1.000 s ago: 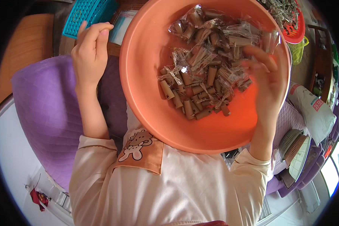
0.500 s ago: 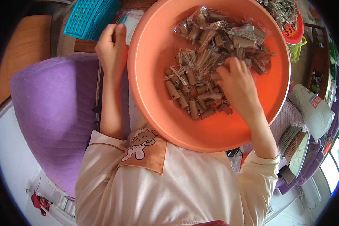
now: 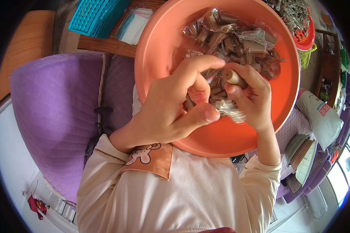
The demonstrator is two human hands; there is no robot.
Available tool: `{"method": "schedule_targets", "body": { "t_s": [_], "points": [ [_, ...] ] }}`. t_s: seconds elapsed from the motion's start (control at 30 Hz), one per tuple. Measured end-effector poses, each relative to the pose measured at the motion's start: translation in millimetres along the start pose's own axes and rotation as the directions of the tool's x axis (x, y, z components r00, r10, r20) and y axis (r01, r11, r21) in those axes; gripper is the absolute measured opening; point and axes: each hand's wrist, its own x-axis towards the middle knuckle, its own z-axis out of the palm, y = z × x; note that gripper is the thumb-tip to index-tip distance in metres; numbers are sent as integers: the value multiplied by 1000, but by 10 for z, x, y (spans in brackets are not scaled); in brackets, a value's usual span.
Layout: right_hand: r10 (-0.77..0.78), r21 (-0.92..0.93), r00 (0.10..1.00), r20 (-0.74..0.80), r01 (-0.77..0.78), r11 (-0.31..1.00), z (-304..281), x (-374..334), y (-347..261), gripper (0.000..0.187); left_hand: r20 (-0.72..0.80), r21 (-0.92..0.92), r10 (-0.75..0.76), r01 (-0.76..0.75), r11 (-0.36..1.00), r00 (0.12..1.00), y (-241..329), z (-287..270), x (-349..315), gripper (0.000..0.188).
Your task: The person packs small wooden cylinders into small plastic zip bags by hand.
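Swung in from beside the basin's left side, the left hand (image 3: 169,105) is now over the basin, and the right hand (image 3: 256,91) has lifted from the pile with a brown roll (image 3: 233,77); that roll sits above the heap, clamped between the right thumb and fingers, one round end facing the left hand; the left thumb and index finger stand apart, curved toward the roll without touching it; blurred clear wrapping (image 3: 231,110) shows just below the right thumb, though I cannot tell what holds it; beneath lie more wrapped rolls (image 3: 254,46), heaped in the orange basin (image 3: 146,58); left of the basin, a teal crate (image 3: 95,17) and some flat clear packets (image 3: 135,26) rest on a wooden table (image 3: 105,44); beyond the basin's upper right is a red basket (image 3: 308,42); a white sack (image 3: 321,116) lies to the right; purple quilted fabric (image 3: 54,112) spreads at left.
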Motion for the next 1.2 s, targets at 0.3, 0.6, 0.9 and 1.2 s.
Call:
{"method": "schedule_targets", "body": {
  "t_s": [0.3, 0.6, 0.9, 1.2],
  "points": [
    [-66, -98, 995, -75, 59, 993, 0, -28, -28, 35, 11, 16, 162, -162, 987, 987, 1, -9, 41, 29],
    [-70, 62, 987, -146, 80, 995, -60, -84, -19, 35, -47, 101, 70, -65, 993, 996, -41, 35, 42, 29],
    [-416, 362, 893, 172, 336, 869, -216, -127, 51, 29, -160, 231, 287, -247, 941, 944, -145, 3, 80, 22],
    [-39, 156, 998, 48, 31, 987, -113, -168, -32, 25, -53, -243, 63, -74, 967, 997, -58, 158, -8, 28]
  ]
}}
